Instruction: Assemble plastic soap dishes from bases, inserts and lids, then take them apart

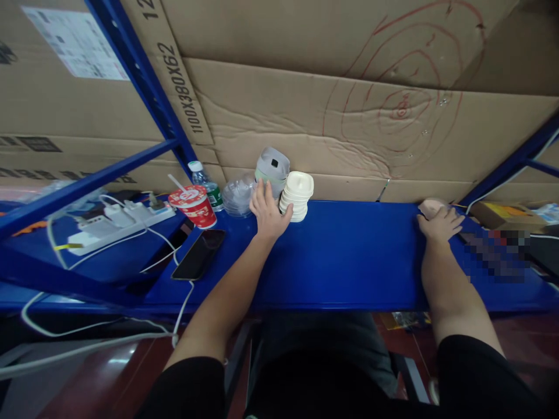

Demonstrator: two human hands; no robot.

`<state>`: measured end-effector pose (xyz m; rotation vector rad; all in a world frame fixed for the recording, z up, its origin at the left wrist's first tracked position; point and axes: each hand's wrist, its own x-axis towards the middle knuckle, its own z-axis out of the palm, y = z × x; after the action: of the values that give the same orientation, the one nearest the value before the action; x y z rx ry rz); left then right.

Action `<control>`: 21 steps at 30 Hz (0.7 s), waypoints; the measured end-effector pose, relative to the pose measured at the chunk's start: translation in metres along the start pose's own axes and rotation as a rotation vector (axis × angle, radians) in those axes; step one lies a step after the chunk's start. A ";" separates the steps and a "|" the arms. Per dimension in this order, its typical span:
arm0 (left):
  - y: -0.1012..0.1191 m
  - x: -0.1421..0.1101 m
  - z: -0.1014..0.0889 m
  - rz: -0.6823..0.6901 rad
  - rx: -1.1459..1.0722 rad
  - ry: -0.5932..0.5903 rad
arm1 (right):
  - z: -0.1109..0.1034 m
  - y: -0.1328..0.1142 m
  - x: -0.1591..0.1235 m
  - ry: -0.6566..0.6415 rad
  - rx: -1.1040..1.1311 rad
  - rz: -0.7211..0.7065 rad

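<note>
My left hand point(269, 213) reaches to the back of the blue table, its fingers spread against the front of a grey, rounded container point(274, 163) with a small black square on it. Its thumb points toward a stack of cream-coloured lidded tubs point(299, 189), close beside or touching it. Clear plastic bowls or lids point(238, 196) lie to the left of that hand. Far to the right, my right hand point(439, 223) rests with fingers apart at a pale beige, bowl-like item point(429, 206). The hand partly hides this item, and its exact kind cannot be made out.
At left on the table point(349, 256) stand a red cup point(198, 210) with a straw and a water bottle point(213, 192). A phone point(198, 255) lies nearby. A white power strip point(122, 224) trails cables. Cardboard point(271, 99) walls the back; a small box point(506, 215) sits right.
</note>
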<state>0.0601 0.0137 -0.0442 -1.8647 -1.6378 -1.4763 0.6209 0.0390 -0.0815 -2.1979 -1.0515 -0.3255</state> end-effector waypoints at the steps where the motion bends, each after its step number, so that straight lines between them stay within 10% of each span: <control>1: 0.000 0.000 0.001 -0.001 -0.001 -0.002 | -0.001 -0.005 -0.002 -0.023 -0.020 0.001; 7: 0.000 0.001 0.001 -0.006 -0.013 -0.024 | -0.020 -0.036 -0.020 0.102 -0.054 -0.119; 14: 0.004 0.001 -0.002 -0.017 -0.015 -0.008 | -0.032 -0.044 -0.030 -0.156 -0.097 -0.079; 21: 0.007 0.002 -0.006 -0.014 -0.045 -0.006 | -0.050 -0.121 -0.079 -0.425 -0.147 -0.558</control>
<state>0.0628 0.0081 -0.0364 -1.8867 -1.6372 -1.5268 0.4809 0.0127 -0.0261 -2.1118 -1.9354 -0.1803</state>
